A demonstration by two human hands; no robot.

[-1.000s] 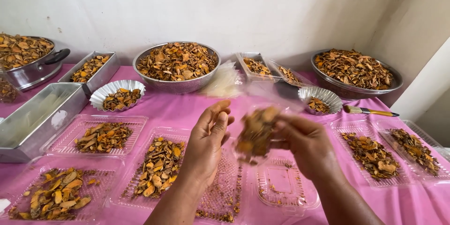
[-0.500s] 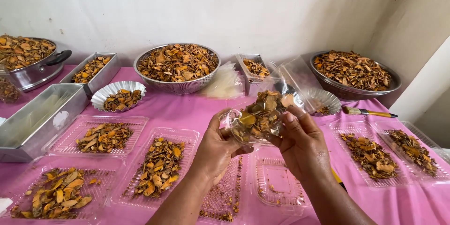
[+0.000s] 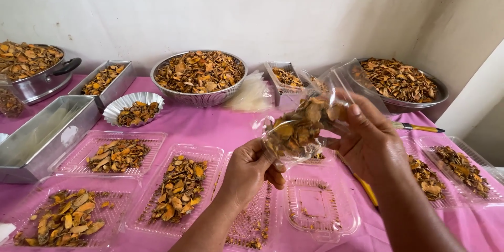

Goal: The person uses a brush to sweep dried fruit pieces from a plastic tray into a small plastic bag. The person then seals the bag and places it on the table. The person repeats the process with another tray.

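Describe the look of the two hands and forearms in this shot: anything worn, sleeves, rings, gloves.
Both hands are bare: the left hand and right hand wear no gloves, and no rings or watch show. Both forearms are uncovered as far as the frame's lower edge, with no sleeve in view. The fingernails look short and unpainted.

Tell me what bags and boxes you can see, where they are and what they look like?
Clear plastic bag of orange-brown dried slices: held up between left hand and right hand.
Stack of empty clear bags: flat on the pink tablecloth, beside the round metal colander.
Clear rectangular plastic trays: front rows.
No labels, signs or screens.
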